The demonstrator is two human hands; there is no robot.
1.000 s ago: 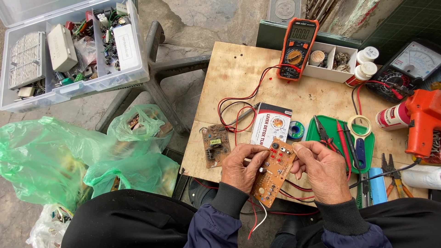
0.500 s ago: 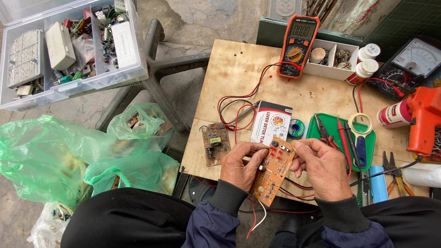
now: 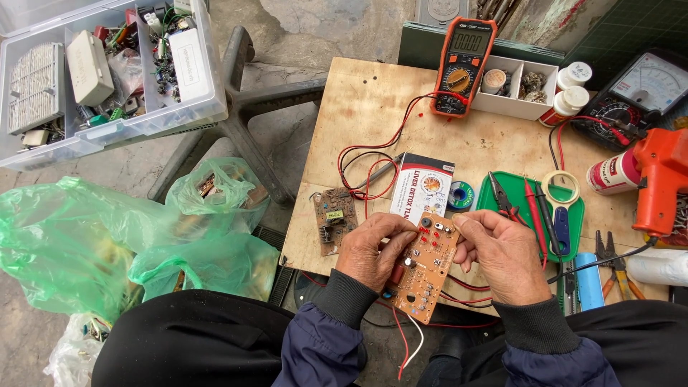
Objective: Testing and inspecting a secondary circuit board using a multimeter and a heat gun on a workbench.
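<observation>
Right now I have the long tan circuit board with red and black buttons pinched between both hands, raised just above the near edge of the pale wooden worktop. My left hand grips its left edge, fingers closed on it; my right hand clamps the top right corner. I judge this an inspection step: turning it over calls for a steady two-sided hold, minding the red and white wires dangling below. A smaller brown circuit board lies beside my left hand
</observation>
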